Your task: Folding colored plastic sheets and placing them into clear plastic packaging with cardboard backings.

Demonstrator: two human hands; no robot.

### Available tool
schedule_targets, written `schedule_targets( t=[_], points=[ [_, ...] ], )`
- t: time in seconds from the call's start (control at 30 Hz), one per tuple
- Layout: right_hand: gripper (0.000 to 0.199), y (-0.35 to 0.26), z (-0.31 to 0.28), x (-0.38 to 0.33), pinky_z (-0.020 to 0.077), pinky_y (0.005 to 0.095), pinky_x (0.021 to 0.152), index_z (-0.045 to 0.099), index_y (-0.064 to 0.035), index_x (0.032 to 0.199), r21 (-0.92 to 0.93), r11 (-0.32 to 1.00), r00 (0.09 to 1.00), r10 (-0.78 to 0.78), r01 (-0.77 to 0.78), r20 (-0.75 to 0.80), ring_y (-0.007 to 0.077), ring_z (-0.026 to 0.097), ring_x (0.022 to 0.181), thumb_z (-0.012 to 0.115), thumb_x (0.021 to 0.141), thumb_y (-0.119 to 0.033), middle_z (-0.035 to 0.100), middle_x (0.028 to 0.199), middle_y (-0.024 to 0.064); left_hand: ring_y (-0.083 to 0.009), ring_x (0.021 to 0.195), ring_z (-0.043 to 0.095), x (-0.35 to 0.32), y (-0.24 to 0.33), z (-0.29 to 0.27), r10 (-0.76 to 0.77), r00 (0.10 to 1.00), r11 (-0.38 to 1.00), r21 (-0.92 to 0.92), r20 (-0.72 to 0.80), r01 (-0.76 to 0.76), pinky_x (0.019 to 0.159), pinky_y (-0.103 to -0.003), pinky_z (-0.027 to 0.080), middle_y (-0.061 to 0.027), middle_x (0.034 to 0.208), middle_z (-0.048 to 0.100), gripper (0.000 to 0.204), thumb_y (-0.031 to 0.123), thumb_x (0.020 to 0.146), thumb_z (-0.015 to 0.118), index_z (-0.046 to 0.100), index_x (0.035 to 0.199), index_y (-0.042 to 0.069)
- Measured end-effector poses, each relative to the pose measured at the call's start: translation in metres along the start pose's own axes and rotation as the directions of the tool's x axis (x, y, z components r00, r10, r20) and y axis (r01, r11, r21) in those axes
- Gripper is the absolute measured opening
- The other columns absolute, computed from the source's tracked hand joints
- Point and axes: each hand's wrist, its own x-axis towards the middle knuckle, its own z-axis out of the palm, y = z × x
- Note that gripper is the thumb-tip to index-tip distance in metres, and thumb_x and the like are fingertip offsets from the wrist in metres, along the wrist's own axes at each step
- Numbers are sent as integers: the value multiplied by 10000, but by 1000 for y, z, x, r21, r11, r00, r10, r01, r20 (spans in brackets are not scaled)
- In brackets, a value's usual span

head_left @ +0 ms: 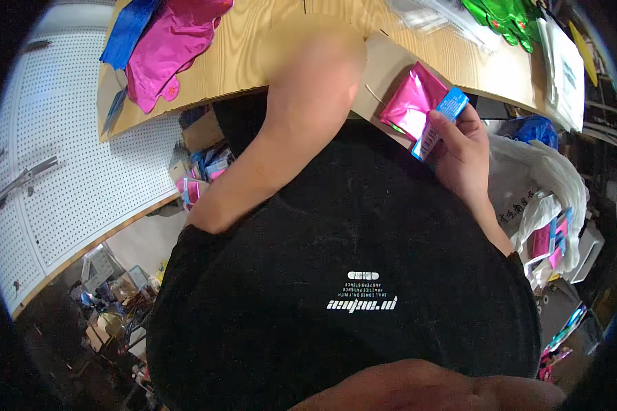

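Note:
My right hand (465, 140) pinches the blue card edge of a small packet (417, 103) that holds folded shiny pink foil. The thumb lies over the blue strip (452, 104), and the packet is tilted above a piece of brown cardboard (389, 65) at the table's near edge. My left hand (319, 58) reaches over the wooden table (243, 51), left of the packet. A blur covers that hand, so its fingers and anything in them cannot be made out.
Pink foil (168, 51) and blue foil (127, 34) lie at the table's left. Clear plastic bags (445, 27), green foil (504, 20) and white sheets (562, 75) are at its right. A white sack (559, 171) with packets stands below right. White pegboard (82, 151) flanks the left.

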Motion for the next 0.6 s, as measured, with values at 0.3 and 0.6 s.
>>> schedule_targets(
  t=[0.3, 0.6],
  points=[
    [286, 4, 19, 0, 575, 318, 870, 627, 8, 1262, -132, 979, 986, -161, 154, -46, 148, 708, 953, 678, 982, 28, 743, 1086, 83, -361, 798, 691, -2, 3, -8, -5, 1000, 996, -92, -15, 3, 723, -438, 575, -143, 917, 702, 129, 63, 854, 721, 733, 978, 30],
    [278, 6, 34, 0, 557, 294, 922, 634, 12, 1232, -176, 952, 968, -251, 252, 26, 119, 695, 1004, 702, 964, 39, 743, 1128, 70, -370, 810, 692, 2, 10, -3, -106, 992, 993, -60, -61, 103, 721, -462, 582, -155, 902, 669, 175, 76, 845, 699, 667, 1009, 25]
  ],
)
